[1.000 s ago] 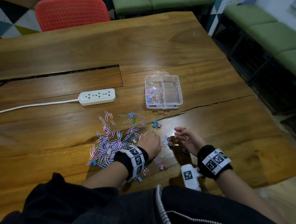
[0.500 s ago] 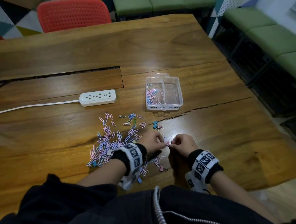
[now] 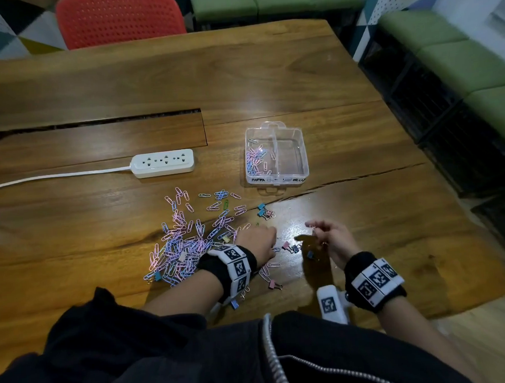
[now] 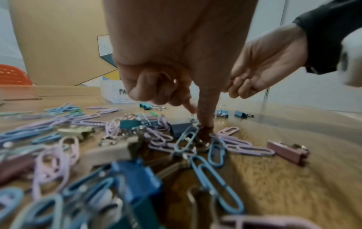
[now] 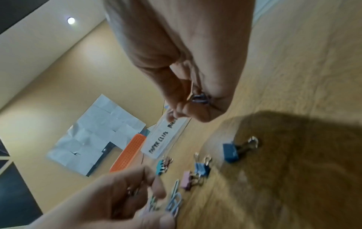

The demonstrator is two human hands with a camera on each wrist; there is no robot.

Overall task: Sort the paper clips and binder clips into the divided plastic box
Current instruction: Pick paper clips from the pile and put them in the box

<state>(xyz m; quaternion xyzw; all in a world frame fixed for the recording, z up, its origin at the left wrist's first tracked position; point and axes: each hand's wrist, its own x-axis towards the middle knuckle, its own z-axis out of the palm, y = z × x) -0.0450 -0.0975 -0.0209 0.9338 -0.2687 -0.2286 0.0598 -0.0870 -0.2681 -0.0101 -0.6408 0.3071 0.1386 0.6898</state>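
Note:
A loose pile of pastel paper clips (image 3: 183,244) lies on the wooden table (image 3: 267,79), with small binder clips (image 3: 264,212) scattered at its right side. The clear divided box (image 3: 302,158) stands beyond; its left compartment holds paper clips, its right one looks bare. My left hand (image 4: 195,117) is down at the pile's right edge, three fingers curled, thumb and forefinger pinching at the wire handle of a dark blue binder clip (image 4: 181,128). My right hand (image 5: 195,105) hovers just right of it, fingers curled round small metal clips (image 5: 199,98); their kind is unclear.
A white power strip (image 3: 162,163) with its cable lies left of the box. A crack (image 3: 363,176) runs across the table in front of the box. More binder clips (image 5: 231,152) lie under my right hand. A red chair (image 3: 119,18) stands at the far edge.
Half a second ago both hands met fingertip to fingertip. They have drawn apart: the right hand has gone right and slightly up, and the left is back at the pile.

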